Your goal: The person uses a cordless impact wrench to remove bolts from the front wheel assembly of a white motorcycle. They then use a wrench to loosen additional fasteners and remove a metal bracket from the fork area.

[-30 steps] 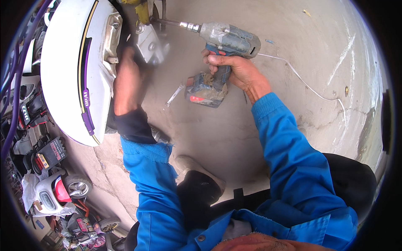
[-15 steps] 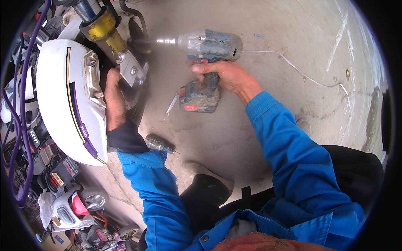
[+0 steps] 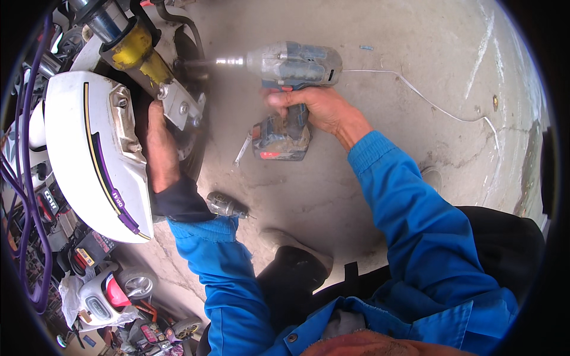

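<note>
My right hand (image 3: 312, 108) is closed around the handle of a grey-blue cordless impact wrench (image 3: 301, 63). The wrench lies level, and its long socket points left at the wheel axle beside the yellow-and-silver fork leg (image 3: 135, 52). A silver bracket (image 3: 180, 105) sits at the fork's lower end. Between that bracket and a white fender (image 3: 95, 160) with a purple-black stripe, my left hand (image 3: 161, 145) reaches in against the wheel. Its fingers are hidden behind the fork and bracket. A small open-end wrench (image 3: 242, 149) shows beside the impact wrench's battery.
A second power tool (image 3: 225, 204) lies on the concrete floor below my left wrist. Purple cables (image 3: 25, 154) hang at the left. Scooter parts and a small white-and-red scooter body (image 3: 105, 299) crowd the lower left. A thin white wire (image 3: 415, 92) runs along the floor at right.
The fender has shifted slightly left and down, and the fork slightly left. My right hand and the impact wrench have hardly moved; my left hand stays at the wheel.
</note>
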The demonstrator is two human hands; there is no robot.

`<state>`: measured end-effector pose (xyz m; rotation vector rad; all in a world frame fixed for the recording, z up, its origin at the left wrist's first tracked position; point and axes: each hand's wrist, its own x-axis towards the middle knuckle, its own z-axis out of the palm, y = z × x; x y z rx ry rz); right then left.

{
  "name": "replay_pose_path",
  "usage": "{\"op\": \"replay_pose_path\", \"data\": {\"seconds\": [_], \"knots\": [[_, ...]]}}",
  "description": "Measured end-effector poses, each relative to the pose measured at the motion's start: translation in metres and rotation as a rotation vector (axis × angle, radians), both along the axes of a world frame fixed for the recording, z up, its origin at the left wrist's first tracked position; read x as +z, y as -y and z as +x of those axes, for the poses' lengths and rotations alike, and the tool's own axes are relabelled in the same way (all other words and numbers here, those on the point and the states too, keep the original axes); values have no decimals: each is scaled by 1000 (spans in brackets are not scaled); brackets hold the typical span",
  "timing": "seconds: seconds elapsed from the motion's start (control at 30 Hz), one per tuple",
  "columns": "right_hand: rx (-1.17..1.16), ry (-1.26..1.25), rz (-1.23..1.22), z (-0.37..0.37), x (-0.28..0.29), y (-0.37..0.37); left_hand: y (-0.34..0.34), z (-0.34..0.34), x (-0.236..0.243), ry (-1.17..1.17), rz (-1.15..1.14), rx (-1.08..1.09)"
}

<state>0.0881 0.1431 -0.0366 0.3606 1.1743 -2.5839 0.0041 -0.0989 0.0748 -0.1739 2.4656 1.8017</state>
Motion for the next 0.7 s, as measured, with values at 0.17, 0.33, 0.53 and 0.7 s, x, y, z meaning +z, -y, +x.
{"op": "replay_pose_path", "data": {"seconds": [0.17,0.33,0.53,0.7], "knots": [[-24,21,-30,0,6,3,3,0,2,14,-17,-10],[-25,-3,-21,1,2,3,8,-5,-2,54,43,-95],[-29,20,37,6,7,4,-3,-3,7,129,53,-156],[-86,51,8,25,-10,11,-1,-4,7,117,43,-128]]}}
